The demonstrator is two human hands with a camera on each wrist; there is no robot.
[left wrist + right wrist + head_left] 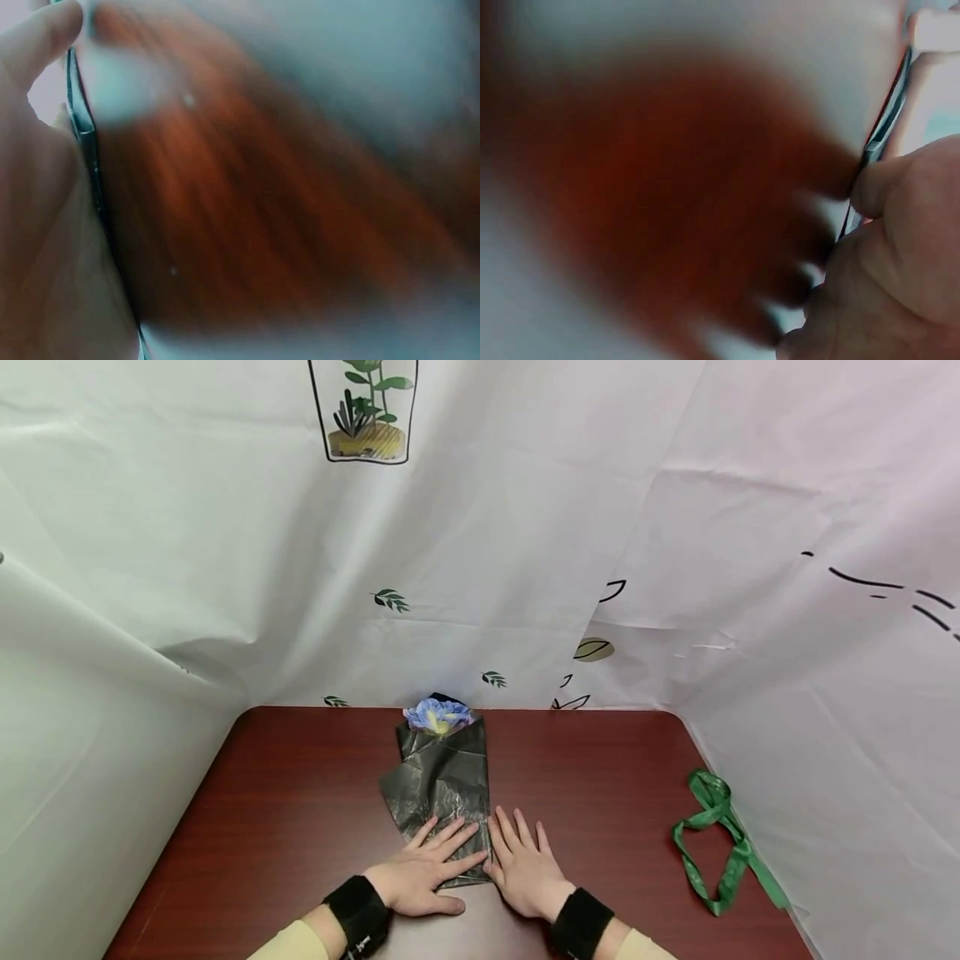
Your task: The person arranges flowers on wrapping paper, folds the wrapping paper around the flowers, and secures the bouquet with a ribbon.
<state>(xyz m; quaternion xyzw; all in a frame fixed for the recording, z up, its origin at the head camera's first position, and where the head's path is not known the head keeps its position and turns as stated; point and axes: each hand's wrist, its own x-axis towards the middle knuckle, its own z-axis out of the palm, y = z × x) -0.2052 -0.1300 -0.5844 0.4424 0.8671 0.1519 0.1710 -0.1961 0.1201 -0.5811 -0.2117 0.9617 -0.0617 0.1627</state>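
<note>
A blue artificial-looking flower (438,716) lies at the table's far edge, its bloom showing above a black wrapping sheet (450,777). The sheet is folded around its lower part, hiding the stem. My left hand (423,872) rests flat on the lower part of the sheet, fingers spread. Along the sheet's right edge lies my right hand (521,868), fingers straight, fingertips and thumb touching or very near that edge. In the left wrist view, the left hand (45,195) presses beside the dark sheet edge. The right wrist view shows the right hand (900,262) close to the sheet.
On the right side of the brown table (300,793) lies a looped green ribbon (720,843), one end reaching the table's edge. White printed cloth (487,527) hangs behind the table and on both sides.
</note>
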